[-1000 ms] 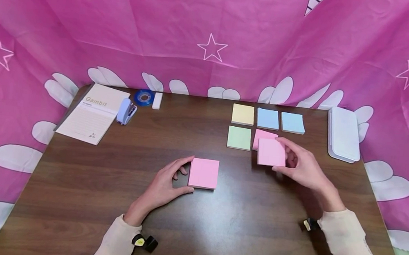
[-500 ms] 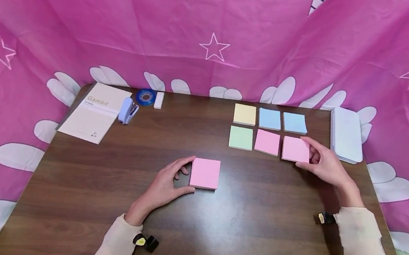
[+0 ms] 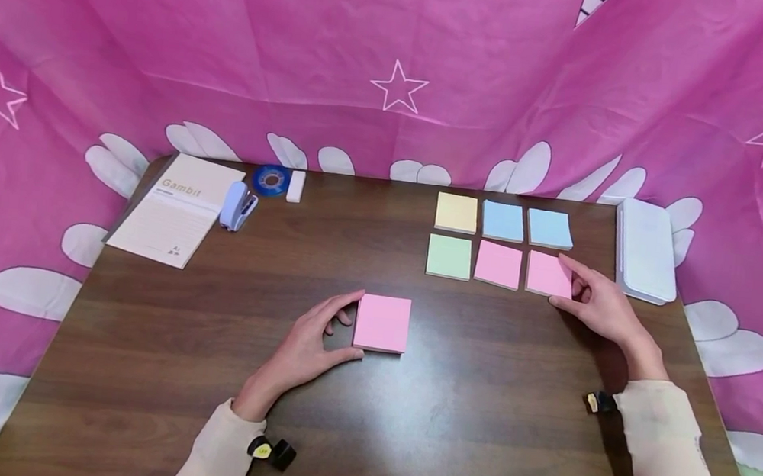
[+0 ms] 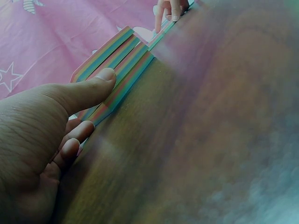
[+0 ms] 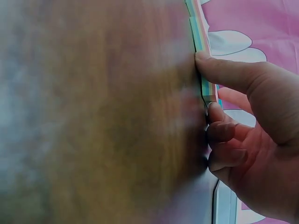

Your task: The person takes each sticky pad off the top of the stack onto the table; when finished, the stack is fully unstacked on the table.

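Observation:
A stack of sticky note pads (image 3: 382, 324) with a pink top stands near the middle of the table. My left hand (image 3: 305, 342) holds its left side, thumb along the near edge and fingertips at the far corner. Striped edges in the left wrist view show several pads in that stack (image 4: 122, 70). To the right, my right hand (image 3: 599, 301) pinches a pink sticky note pad (image 3: 547, 274) between thumb and forefinger. That pad lies at the right end of the front row, beside another pink pad (image 3: 498, 265) and a green pad (image 3: 449, 257).
Behind that row lie a yellow pad (image 3: 456, 213) and two blue pads, one in the middle (image 3: 503, 221) and one at right (image 3: 550, 229). A white case (image 3: 645, 250) is at far right. The notebook (image 3: 177, 211), stapler (image 3: 238, 206), blue tape roll (image 3: 270, 180) and white eraser (image 3: 296, 186) lie at back left.
My right hand has carried the pink pad rightward from over the other pink pad and lowered it at the row's right end. My left hand has kept its hold on the stack.

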Demonstrator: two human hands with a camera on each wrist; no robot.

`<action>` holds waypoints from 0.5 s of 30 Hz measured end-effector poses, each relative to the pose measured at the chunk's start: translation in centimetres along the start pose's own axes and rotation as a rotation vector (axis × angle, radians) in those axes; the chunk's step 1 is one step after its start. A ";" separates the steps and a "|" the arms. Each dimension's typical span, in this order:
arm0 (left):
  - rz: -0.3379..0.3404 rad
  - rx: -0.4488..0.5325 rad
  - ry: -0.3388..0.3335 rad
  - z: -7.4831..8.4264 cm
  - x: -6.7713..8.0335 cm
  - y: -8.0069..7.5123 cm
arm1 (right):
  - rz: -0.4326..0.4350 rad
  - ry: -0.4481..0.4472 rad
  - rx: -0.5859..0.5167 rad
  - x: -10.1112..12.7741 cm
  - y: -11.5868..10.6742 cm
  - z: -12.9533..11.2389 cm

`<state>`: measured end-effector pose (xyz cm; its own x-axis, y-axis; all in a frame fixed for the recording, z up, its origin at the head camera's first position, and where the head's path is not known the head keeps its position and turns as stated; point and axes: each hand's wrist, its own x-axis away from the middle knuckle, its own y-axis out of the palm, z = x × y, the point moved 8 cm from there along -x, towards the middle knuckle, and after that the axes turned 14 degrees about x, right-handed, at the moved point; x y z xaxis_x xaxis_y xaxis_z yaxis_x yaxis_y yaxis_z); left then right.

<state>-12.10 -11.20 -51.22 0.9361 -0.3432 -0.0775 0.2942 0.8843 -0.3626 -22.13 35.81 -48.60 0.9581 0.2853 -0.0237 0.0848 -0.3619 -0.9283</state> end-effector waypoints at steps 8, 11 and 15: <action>-0.005 -0.003 0.000 0.1 -0.1 0.0 | 0.018 0.025 -0.100 -0.2 0.4 1.2; -0.004 -0.004 0.004 0.0 -0.1 0.0 | 0.013 0.044 -0.062 0.0 0.1 0.7; -0.003 -0.006 0.004 -0.2 -0.1 0.0 | 0.033 0.051 -0.020 0.4 -0.4 -0.2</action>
<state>-12.23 -11.23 -51.40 0.9343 -0.3474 -0.0804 0.2960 0.8812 -0.3687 -21.73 35.91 -48.22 0.9731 0.2276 -0.0353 0.0575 -0.3887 -0.9196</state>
